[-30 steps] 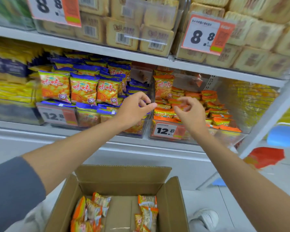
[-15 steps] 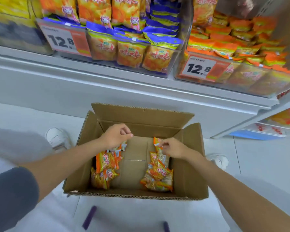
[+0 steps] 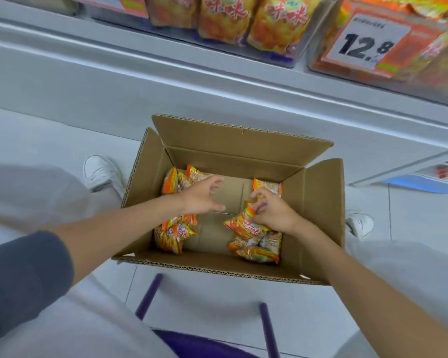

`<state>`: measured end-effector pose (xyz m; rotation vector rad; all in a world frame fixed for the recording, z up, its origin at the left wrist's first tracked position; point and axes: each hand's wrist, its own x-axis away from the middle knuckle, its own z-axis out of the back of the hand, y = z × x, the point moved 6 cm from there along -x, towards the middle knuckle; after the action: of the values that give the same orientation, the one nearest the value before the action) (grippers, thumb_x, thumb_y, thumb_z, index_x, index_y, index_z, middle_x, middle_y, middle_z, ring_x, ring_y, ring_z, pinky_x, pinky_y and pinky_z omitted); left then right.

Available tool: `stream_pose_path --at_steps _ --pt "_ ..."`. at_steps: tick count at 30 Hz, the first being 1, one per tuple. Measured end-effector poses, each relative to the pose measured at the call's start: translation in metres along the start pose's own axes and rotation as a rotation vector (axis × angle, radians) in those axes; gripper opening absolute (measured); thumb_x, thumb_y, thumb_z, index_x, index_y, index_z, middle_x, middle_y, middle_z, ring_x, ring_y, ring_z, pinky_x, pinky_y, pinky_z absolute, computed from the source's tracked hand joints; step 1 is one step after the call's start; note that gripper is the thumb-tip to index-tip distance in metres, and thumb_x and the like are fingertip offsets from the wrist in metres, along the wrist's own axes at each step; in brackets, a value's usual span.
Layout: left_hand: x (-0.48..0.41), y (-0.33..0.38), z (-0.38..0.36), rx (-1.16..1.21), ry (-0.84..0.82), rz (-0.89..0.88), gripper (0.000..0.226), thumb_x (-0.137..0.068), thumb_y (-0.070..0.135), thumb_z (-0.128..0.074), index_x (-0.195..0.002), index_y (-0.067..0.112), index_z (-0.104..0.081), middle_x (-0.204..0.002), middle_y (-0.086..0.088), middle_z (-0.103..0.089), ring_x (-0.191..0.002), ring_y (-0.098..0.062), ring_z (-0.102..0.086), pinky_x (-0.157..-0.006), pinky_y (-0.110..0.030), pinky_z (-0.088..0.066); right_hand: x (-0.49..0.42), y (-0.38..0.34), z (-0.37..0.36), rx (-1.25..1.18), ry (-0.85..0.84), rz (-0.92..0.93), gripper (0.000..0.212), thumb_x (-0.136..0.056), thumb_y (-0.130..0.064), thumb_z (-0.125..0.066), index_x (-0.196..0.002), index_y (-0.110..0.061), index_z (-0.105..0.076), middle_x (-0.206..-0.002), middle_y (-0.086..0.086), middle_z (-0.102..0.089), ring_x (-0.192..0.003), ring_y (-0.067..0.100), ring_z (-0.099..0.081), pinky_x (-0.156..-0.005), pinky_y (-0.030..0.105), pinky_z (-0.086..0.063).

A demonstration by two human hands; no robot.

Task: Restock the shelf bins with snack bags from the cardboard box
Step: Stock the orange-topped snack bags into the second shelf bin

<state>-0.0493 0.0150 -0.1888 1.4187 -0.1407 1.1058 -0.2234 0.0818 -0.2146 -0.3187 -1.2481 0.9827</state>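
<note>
Since half-second-earlier view: both hands lower into cardboard box (image 3: 318,210); left hand (image 3: 201,198) changed from loose fist to spread fingers. Right hand (image 3: 272,213) now pinches top edge of snack bag (image 3: 243,226) on right pile; bag's long axis runs near-left to far-right, under fingers. Left hand empty, fingers wide, over bare box floor; left pile of bags (image 3: 173,233) lies just left of and beneath it, touching wrist side. Right hand is further ahead in its pick. Shelf bin (image 3: 388,65) far right, above, well apart.

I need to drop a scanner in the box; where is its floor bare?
Bare strip down the middle of the cardboard box, between the left bag pile and right bag pile. Both side walls are crowded.
</note>
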Motion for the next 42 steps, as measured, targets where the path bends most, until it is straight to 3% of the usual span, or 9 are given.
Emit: stream_pose_path --at_steps 2,5,9,12,16,20,27,33,42 --pt "0.004 0.003 -0.01 -0.06 -0.113 -0.002 0.089 -0.08 0.019 -0.078 -0.152 0.019 -0.025 -0.153 -0.001 -0.034 -0.139 -0.018 -0.036 -0.111 -0.03 -0.035 0.013 -0.024 0.001 -0.173 -0.047 0.042 0.049 -0.073 0.003 -0.079 -0.109 -0.015 -0.051 -0.087 0.006 -0.06 -0.073 0.015 -0.057 -0.06 0.018 -0.049" --pt "0.01 -0.004 -0.014 -0.084 -0.175 0.031 0.069 -0.081 0.019 -0.078 -0.141 0.014 -0.045 -0.141 -0.01 -0.052 -0.124 -0.018 -0.053 -0.101 -0.031 -0.047 0.03 -0.04 -0.001 -0.21 -0.143 0.068 0.053 -0.076 -0.004 -0.08 -0.12 -0.016 -0.053 -0.1 0.008 -0.066 -0.086 0.014 -0.063 -0.076 0.022 -0.052" --pt "0.016 -0.019 -0.004 -0.07 -0.048 0.053 0.054 -0.087 0.014 -0.071 -0.136 0.006 -0.049 -0.136 -0.016 -0.054 -0.109 -0.019 -0.058 -0.07 -0.018 -0.054 0.03 -0.007 -0.007 0.144 -0.262 -0.071 0.061 -0.083 -0.016 -0.075 -0.137 -0.018 -0.045 -0.118 0.008 -0.06 -0.108 0.021 -0.06 -0.092 0.031 -0.048" --pt "0.016 -0.028 0.002 -0.027 0.007 0.065 0.055 -0.087 0.015 -0.071 -0.137 0.006 -0.048 -0.137 -0.016 -0.053 -0.107 -0.017 -0.057 -0.069 -0.019 -0.054 0.023 0.028 -0.016 0.513 -0.431 -0.182 0.06 -0.088 -0.02 -0.069 -0.142 -0.016 -0.043 -0.124 0.006 -0.05 -0.12 0.023 -0.05 -0.098 0.029 -0.04" --pt "0.011 -0.038 0.005 -0.004 0.033 0.081 0.055 -0.086 0.015 -0.073 -0.135 0.008 -0.05 -0.138 -0.015 -0.052 -0.125 -0.022 -0.052 -0.073 -0.02 -0.053 0.011 0.053 -0.032 0.605 -0.548 -0.25 0.06 -0.091 -0.027 -0.065 -0.146 -0.022 -0.04 -0.15 0.004 -0.036 -0.135 0.024 -0.039 -0.106 0.031 -0.038" --pt "0.009 -0.042 0.005 0.02 0.044 0.106 0.057 -0.086 0.015 -0.072 -0.137 0.007 -0.048 -0.136 -0.015 -0.053 -0.121 -0.022 -0.054 -0.071 -0.019 -0.053 0.004 0.071 -0.049 0.631 -0.548 -0.268 0.059 -0.088 -0.025 -0.069 -0.142 -0.023 -0.045 -0.147 0.005 -0.043 -0.128 0.024 -0.046 -0.099 0.03 -0.043" --pt "0.007 -0.038 0.012 0.134 0.091 0.122 0.053 -0.087 0.014 -0.071 -0.135 0.009 -0.048 -0.128 -0.01 -0.054 -0.112 -0.022 -0.057 -0.081 -0.03 -0.055 0.012 0.036 -0.023 0.157 -0.301 -0.186 0.062 -0.086 -0.005 -0.066 -0.143 -0.012 -0.042 -0.108 0.004 -0.061 -0.081 0.014 -0.058 -0.063 0.024 -0.049" --pt "0.016 -0.02 0.031 0.276 0.234 0.106 0.033 -0.092 0.024 -0.065 -0.121 0.009 -0.06 -0.116 -0.008 -0.067 -0.107 -0.024 -0.065 -0.091 -0.044 -0.055 0.034 -0.047 0.041 -0.263 0.117 0.004 0.048 -0.086 -0.007 -0.067 -0.132 -0.014 -0.058 -0.106 -0.002 -0.061 -0.096 0.013 -0.061 -0.094 0.04 -0.053" --pt "0.023 0.04 0.03 0.731 0.247 -0.021 0.024 -0.099 0.019 -0.048 -0.121 0.011 -0.054 -0.101 -0.01 -0.066 -0.088 -0.021 -0.065 -0.091 -0.046 -0.054 0.051 -0.103 0.012 -0.03 0.263 0.444 0.038 -0.083 -0.009 -0.073 -0.119 -0.021 -0.067 -0.13 -0.005 -0.041 -0.116 0.002 -0.047 -0.1 0.017 -0.042"
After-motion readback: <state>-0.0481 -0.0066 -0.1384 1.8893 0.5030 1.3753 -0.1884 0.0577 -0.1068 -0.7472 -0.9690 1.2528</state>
